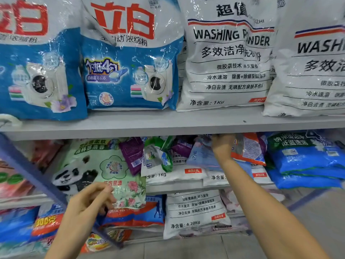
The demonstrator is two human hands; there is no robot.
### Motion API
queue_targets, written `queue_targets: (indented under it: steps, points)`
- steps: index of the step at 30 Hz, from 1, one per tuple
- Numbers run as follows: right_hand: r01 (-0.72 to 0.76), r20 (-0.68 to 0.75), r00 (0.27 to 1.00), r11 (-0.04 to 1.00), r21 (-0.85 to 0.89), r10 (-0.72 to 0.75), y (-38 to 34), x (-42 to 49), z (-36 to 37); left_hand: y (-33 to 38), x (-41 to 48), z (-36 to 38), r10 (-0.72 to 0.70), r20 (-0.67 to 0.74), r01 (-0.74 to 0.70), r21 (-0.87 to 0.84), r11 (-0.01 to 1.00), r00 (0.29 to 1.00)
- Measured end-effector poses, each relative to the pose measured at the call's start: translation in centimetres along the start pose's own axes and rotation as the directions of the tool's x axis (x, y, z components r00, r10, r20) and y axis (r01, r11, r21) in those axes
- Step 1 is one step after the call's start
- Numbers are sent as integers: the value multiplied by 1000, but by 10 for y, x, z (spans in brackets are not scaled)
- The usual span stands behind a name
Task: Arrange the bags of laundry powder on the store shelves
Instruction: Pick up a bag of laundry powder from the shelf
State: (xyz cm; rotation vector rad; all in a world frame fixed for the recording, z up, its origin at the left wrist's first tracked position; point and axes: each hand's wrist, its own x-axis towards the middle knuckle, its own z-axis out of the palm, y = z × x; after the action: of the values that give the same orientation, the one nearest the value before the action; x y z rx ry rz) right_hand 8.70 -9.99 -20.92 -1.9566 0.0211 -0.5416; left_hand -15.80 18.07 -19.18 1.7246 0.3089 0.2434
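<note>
Ref: grey shelf board (pixel 168 124).
Above board: blue bag (pixel 37 71) cut by left + top edges. White bag (pixel 313 71) cut by right edge, print stops at "WASH".
Just below board: right hand (pixel 222 148), fingertips hidden under board lip among small sachets (pixel 203 156); grip can't be told.
Lower left of board: left hand (pixel 89 200) blurred, contact w/ panda bag (pixel 89 165) unclear.
Far-left bags (pixel 13 180) below board: smeared, labels unreadable.

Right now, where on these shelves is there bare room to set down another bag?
Only the front strip of the top shelf, before the blue bag and white bag. The middle shelf is crowded with small packets around the right hand.
</note>
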Motion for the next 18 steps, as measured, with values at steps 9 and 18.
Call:
queue_targets:
  steps: [9, 18]
  points:
    - [-136, -12, 990, 972, 189, 141, -22, -23, 12, -7, 70, 123, -271, 216, 247, 132, 960, 938]
    - [-142, 89, 989, 946, 292, 121, -31, -63, -4, -32, 121, 148, -316, 230, 363, -207, 908, 921]
